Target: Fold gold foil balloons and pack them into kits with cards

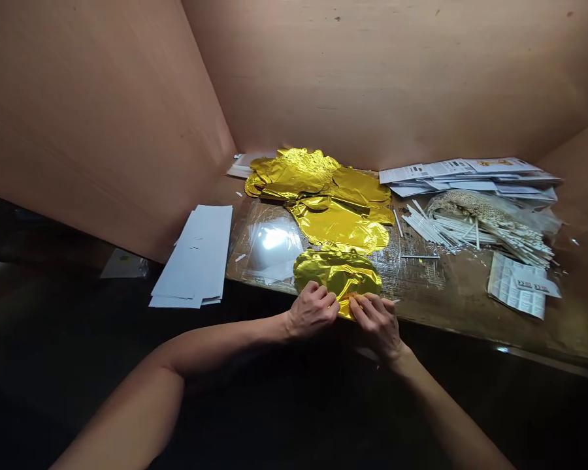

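Note:
A flat gold foil balloon [337, 271] lies at the near edge of the table. My left hand [312, 310] pinches its near edge with fingers closed. My right hand [377, 323] grips the same edge just to the right, fingers curled on the foil. Behind it lies a heap of more gold foil balloons [318, 192].
A stack of white cards [196, 254] overhangs the table's left end. Clear plastic sleeves [269, 251] lie left of the balloon. White sticks [470, 232], printed leaflets [470, 176] and a folded instruction sheet [517, 294] are on the right. Brown board walls [372, 78] enclose the table.

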Demonstrator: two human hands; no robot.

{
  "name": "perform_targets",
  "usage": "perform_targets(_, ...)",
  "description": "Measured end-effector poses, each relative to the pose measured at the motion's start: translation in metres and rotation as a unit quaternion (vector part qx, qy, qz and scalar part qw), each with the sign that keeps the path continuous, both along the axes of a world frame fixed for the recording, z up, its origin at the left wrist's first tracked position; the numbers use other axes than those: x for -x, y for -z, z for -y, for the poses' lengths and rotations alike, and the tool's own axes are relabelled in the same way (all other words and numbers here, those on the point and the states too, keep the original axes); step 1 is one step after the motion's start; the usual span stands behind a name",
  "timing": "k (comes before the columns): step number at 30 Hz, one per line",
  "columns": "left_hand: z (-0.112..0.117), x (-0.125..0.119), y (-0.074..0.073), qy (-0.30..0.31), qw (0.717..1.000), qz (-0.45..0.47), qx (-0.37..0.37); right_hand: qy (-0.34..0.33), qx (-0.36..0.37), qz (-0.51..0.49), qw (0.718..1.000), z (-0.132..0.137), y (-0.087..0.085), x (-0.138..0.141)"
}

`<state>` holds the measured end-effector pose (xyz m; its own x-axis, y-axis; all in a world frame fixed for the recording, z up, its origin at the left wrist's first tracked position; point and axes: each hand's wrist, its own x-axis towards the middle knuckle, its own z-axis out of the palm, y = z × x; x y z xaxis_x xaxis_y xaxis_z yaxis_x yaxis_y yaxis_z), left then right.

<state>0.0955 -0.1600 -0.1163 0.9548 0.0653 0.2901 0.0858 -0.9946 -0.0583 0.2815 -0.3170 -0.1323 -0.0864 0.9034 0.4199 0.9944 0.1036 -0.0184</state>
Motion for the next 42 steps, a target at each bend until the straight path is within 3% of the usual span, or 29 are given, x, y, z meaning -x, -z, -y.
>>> perform_targets(5, -0.015, 0.011, -0.002, -0.017, 0.997, -0.025, 0.076, -0.012, 0.009, -0.107, 0.994, -0.012, -0.005, -0.003)
perform_targets(9, -0.037, 0.001, -0.006, -0.150, 0.965, -0.057, 0.207, 0.137, 0.080, -0.148, 0.976, -0.038, -0.011, -0.001)
perform_targets(11, -0.045, -0.005, -0.009, -0.203, 0.956, -0.040, 0.209, 0.215, 0.147, -0.123, 0.958, -0.052, -0.019, 0.000)
perform_targets(12, -0.047, -0.006, -0.009, -0.192, 0.962, -0.018, 0.195, 0.240, 0.176, -0.112, 0.948, -0.057, -0.023, 0.001)
perform_targets(14, -0.046, -0.004, -0.007, -0.103, 0.981, 0.025, 0.165, 0.265, 0.216, -0.104, 0.934, -0.059, -0.030, 0.002)
perform_targets(16, -0.042, 0.002, 0.000, 0.011, 0.989, 0.034, 0.147, 0.273, 0.239, -0.107, 0.926, -0.050, -0.035, 0.005)
perform_targets(18, -0.036, 0.008, 0.010, 0.074, 0.988, 0.019, 0.132, 0.283, 0.240, -0.092, 0.924, -0.033, -0.039, 0.011)
perform_targets(21, -0.035, 0.008, 0.020, 0.090, 0.988, 0.001, 0.126, 0.258, 0.165, -0.036, 0.951, -0.011, -0.047, 0.020)
perform_targets(24, -0.046, -0.002, 0.014, 0.099, 0.982, -0.029, 0.158, 0.117, 0.142, -0.017, 0.983, -0.011, -0.058, 0.019)
perform_targets(26, -0.055, -0.009, 0.001, 0.103, 0.974, -0.047, 0.195, 0.060, 0.199, -0.041, 0.977, -0.024, -0.062, 0.008)
perform_targets(29, -0.057, -0.012, -0.018, 0.011, 0.955, 0.057, 0.289, 0.105, 0.232, -0.177, 0.951, -0.047, -0.066, -0.016)
perform_targets(31, -0.049, -0.008, -0.023, -0.098, 0.891, 0.187, 0.401, 0.139, 0.181, -0.338, 0.913, -0.056, -0.068, -0.021)
perform_targets(33, -0.035, -0.003, -0.022, -0.149, 0.776, 0.236, 0.566, 0.131, 0.129, -0.520, 0.834, -0.057, -0.068, -0.011)
perform_targets(35, -0.022, 0.001, -0.017, -0.126, 0.641, 0.203, 0.729, 0.111, 0.116, -0.666, 0.728, -0.051, -0.065, 0.010)
perform_targets(37, -0.013, 0.004, -0.014, -0.091, 0.543, 0.173, 0.817, 0.107, 0.130, -0.736, 0.655, -0.044, -0.062, 0.034)
perform_targets(39, -0.008, 0.006, -0.014, -0.088, 0.513, 0.184, 0.834, 0.130, 0.120, -0.739, 0.650, -0.039, -0.058, 0.049)
perform_targets(41, -0.007, 0.009, -0.019, -0.095, 0.523, 0.188, 0.826, 0.154, 0.072, -0.724, 0.668, -0.037, -0.055, 0.053)
perform_targets(42, -0.008, 0.010, -0.022, -0.095, 0.529, 0.183, 0.823, 0.151, 0.060, -0.730, 0.664, -0.037, -0.054, 0.052)
